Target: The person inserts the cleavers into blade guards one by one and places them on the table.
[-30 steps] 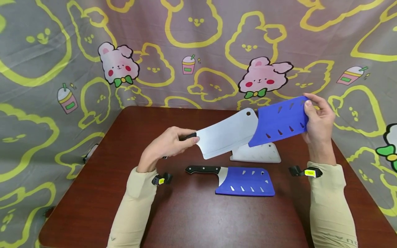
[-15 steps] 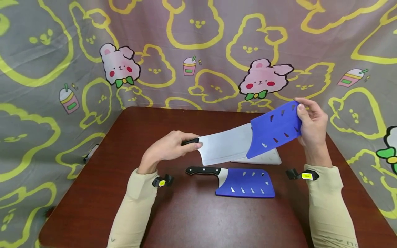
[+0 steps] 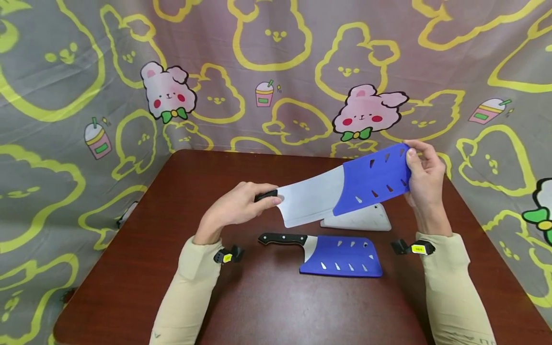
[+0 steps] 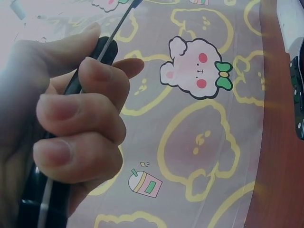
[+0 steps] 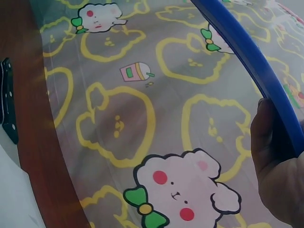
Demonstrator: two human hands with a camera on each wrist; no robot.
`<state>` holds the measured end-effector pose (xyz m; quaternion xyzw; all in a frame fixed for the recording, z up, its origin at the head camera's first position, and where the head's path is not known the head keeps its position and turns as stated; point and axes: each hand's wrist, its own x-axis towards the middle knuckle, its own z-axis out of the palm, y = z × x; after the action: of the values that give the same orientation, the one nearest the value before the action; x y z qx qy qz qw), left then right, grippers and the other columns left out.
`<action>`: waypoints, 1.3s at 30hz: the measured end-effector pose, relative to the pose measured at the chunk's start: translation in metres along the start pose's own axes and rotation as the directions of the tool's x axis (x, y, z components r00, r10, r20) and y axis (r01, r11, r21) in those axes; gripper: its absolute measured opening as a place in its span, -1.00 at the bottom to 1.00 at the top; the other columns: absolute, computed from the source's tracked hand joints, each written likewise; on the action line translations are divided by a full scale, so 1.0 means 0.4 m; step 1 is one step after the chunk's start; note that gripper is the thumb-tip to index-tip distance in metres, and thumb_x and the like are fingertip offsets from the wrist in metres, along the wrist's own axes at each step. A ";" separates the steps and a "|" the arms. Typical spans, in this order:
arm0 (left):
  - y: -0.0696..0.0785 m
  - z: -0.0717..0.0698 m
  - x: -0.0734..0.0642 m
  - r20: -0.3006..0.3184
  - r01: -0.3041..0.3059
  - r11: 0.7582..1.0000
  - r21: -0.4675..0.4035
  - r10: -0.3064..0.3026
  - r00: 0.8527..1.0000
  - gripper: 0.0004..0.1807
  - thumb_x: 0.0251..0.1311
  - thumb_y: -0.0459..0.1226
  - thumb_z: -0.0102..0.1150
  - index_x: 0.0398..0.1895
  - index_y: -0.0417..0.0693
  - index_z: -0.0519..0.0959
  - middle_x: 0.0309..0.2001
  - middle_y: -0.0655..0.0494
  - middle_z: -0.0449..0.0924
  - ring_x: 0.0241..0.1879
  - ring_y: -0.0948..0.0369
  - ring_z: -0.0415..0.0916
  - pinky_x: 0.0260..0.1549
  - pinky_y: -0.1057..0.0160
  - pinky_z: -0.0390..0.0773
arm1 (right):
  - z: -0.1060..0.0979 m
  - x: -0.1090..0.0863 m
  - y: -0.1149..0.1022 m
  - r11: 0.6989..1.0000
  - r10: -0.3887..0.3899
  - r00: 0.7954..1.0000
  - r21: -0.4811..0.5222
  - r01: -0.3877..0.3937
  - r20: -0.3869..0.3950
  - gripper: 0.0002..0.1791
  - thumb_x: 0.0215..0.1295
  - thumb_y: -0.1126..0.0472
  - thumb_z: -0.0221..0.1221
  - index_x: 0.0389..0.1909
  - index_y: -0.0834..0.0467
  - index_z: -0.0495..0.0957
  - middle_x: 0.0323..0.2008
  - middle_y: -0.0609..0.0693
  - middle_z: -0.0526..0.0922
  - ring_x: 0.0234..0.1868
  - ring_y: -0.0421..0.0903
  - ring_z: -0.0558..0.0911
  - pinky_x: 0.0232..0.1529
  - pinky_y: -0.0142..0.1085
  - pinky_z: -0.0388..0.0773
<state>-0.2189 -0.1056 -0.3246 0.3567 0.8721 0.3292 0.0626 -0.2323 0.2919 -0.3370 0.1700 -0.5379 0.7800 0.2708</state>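
My left hand (image 3: 239, 203) grips the black handle (image 4: 47, 199) of a cleaver (image 3: 308, 199) held above the table, its fingers curled round it in the left wrist view. The far end of the bare steel blade sits inside a blue blade sheath (image 3: 375, 179) with slots. At the sheath's closed end, my right hand (image 3: 427, 179) pinches it between thumb and fingers; the right wrist view has the blue sheath (image 5: 251, 57) edge-on. How deep the blade reaches inside is mostly hidden. Blade and sheath slope up to the right.
Below lies a second cleaver (image 3: 282, 238) with a black riveted handle, its blade in another blue sheath (image 3: 345, 254). Behind that, a white slotted cover (image 3: 358, 220) lies partly hidden by the raised sheath. A patterned curtain (image 3: 293, 48) borders the brown table (image 3: 198, 177).
My right hand has moved left and slightly down with the blue sheath, which now covers the blade's far end. The cleaver has lowered a little in my left hand.
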 end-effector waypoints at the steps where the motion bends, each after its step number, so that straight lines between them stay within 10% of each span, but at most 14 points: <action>1: 0.000 0.000 0.000 0.001 0.000 1.000 0.002 0.000 1.000 -0.67 0.38 0.00 0.10 0.07 0.09 0.59 -0.65 0.24 0.31 -0.65 0.30 0.30 -0.46 0.28 0.43 | -0.001 -0.001 -0.001 1.000 0.000 1.000 0.004 0.000 0.007 -0.71 0.45 0.33 0.02 0.06 0.43 0.47 -0.45 0.11 0.58 -0.62 -0.12 0.65 -0.63 -0.39 0.58; 10: 0.002 0.004 0.002 -0.007 -0.009 1.000 -0.012 0.009 1.000 -0.62 0.38 -0.01 0.11 0.16 0.09 0.57 -0.67 0.23 0.36 -0.65 0.30 0.36 -0.45 0.28 0.46 | 0.017 -0.006 -0.014 0.999 -0.005 0.996 -0.037 0.009 0.093 -0.68 0.48 0.32 -0.03 0.12 0.44 0.42 -0.49 0.06 0.57 -0.66 -0.16 0.63 -0.67 -0.41 0.54; 17: 0.023 0.050 0.039 -0.023 -0.064 0.997 0.040 0.065 0.998 -0.65 0.43 -0.01 0.03 0.09 0.02 0.57 -0.54 0.27 0.44 -0.58 0.35 0.35 -0.36 0.32 0.46 | 0.094 -0.048 0.025 0.963 0.051 0.987 -0.269 -0.009 0.152 -0.65 0.51 0.23 -0.03 0.15 0.34 0.48 -0.39 -0.06 0.63 -0.55 -0.24 0.65 -0.59 -0.44 0.56; 31: 0.028 0.084 0.046 -0.071 -0.016 0.999 0.031 0.019 0.997 -0.72 0.43 -0.02 0.02 -0.01 0.06 0.56 -0.47 0.24 0.50 -0.56 0.32 0.33 -0.37 0.31 0.42 | 0.132 -0.076 0.057 0.937 0.060 0.983 -0.349 0.004 0.172 -0.69 0.54 0.21 -0.07 0.15 0.21 0.49 -0.39 -0.10 0.61 -0.52 -0.25 0.61 -0.55 -0.45 0.52; 39: 0.020 0.095 0.046 0.018 0.094 0.992 -0.081 -0.093 0.995 -0.67 0.35 0.01 0.13 0.04 0.06 0.52 -0.56 0.15 0.48 -0.64 0.30 0.45 -0.53 0.28 0.50 | 0.111 -0.073 0.069 0.929 0.160 0.965 -0.362 -0.076 0.209 -0.69 0.54 0.22 -0.08 0.16 0.20 0.47 -0.24 -0.10 0.63 -0.40 -0.27 0.64 -0.46 -0.43 0.58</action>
<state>-0.2146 -0.0690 -0.3467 0.3146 0.8733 0.3588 0.0985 -0.2268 0.2359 -0.3578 0.1774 -0.7058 0.6608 0.1835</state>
